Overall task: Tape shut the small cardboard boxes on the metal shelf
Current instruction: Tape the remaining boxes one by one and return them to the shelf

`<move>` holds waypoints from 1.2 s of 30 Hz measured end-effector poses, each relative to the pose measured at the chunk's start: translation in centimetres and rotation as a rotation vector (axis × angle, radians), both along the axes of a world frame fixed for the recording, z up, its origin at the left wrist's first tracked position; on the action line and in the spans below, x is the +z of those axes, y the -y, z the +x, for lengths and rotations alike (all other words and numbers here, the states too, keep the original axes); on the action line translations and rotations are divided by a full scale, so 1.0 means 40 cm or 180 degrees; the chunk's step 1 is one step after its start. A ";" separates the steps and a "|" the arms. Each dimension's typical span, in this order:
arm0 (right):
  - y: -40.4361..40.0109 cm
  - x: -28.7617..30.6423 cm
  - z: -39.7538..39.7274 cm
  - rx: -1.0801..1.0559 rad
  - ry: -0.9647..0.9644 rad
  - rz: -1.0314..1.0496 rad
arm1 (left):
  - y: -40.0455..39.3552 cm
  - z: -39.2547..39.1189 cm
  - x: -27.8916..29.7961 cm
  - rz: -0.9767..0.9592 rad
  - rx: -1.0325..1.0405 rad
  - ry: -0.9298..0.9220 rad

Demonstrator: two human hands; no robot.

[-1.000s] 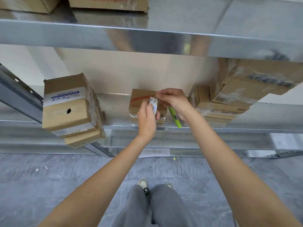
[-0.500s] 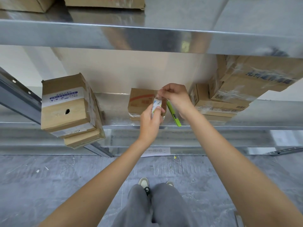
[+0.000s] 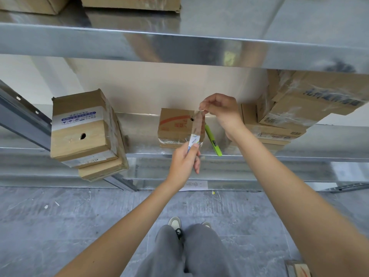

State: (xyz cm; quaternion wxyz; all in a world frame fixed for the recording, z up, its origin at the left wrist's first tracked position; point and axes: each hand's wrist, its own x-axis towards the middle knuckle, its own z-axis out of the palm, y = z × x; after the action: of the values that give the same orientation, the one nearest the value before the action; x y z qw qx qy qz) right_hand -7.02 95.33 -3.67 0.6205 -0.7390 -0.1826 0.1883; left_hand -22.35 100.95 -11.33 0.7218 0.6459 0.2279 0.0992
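Metal shelf [image 3: 139, 132] carries small cardboard box [image 3: 175, 126] (red arc print, plastic-wrapped base). In front of box: left hand [image 3: 184, 160] grips tape roll [image 3: 192, 141], right hand [image 3: 221, 111] pinches clear tape strip [image 3: 197, 124] stretched upward. Green marker [image 3: 212, 139] just right of box.

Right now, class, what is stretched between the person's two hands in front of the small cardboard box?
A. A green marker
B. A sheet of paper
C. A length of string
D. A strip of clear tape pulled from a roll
D: the left hand holds the tape roll low while the right hand pinches the free end of the clear tape strip higher up, before the small cardboard box.
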 end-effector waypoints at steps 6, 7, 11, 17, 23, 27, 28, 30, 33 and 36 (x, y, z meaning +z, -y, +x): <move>-0.008 -0.008 0.002 -0.0013 -0.0086 0.0260 | -0.013 0.006 0.003 -0.0138 0.0108 -0.0439; -0.013 -0.008 0.003 0.0006 -0.0064 0.0263 | -0.014 0.013 0.008 -0.0164 0.0116 -0.0530; -0.030 -0.009 0.015 -0.0063 -0.0067 0.0233 | -0.014 0.039 0.026 -0.0657 0.0208 -0.0943; -0.052 -0.040 0.045 -0.0121 -0.0072 0.0191 | -0.008 0.048 0.024 -0.0504 0.0412 -0.0981; -0.068 -0.088 0.098 -0.0106 -0.0061 0.0032 | -0.007 0.076 0.044 -0.0644 0.0395 -0.1064; -0.081 -0.125 0.117 -0.0164 -0.0279 -0.0047 | -0.016 0.098 0.051 -0.0671 0.0392 -0.1199; -0.084 -0.134 0.121 -0.0188 -0.0332 -0.0077 | -0.019 0.101 0.051 -0.0676 0.0410 -0.1241; -0.092 -0.152 0.122 -0.0260 -0.0471 -0.0087 | -0.022 0.107 0.049 -0.0723 0.0435 -0.1304; -0.100 -0.175 0.123 -0.0368 -0.0707 -0.0018 | -0.025 0.113 0.048 -0.0781 0.0472 -0.1383; -0.107 -0.192 0.122 -0.0489 -0.0808 -0.0156 | -0.032 0.113 0.047 -0.0798 0.0530 -0.1447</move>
State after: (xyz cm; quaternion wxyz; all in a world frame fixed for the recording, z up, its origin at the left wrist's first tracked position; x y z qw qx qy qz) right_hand -2.13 99.60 -11.34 0.6331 -0.7359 -0.0410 0.2365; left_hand -17.85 102.22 -9.45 0.7159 0.5362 0.4468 -0.0184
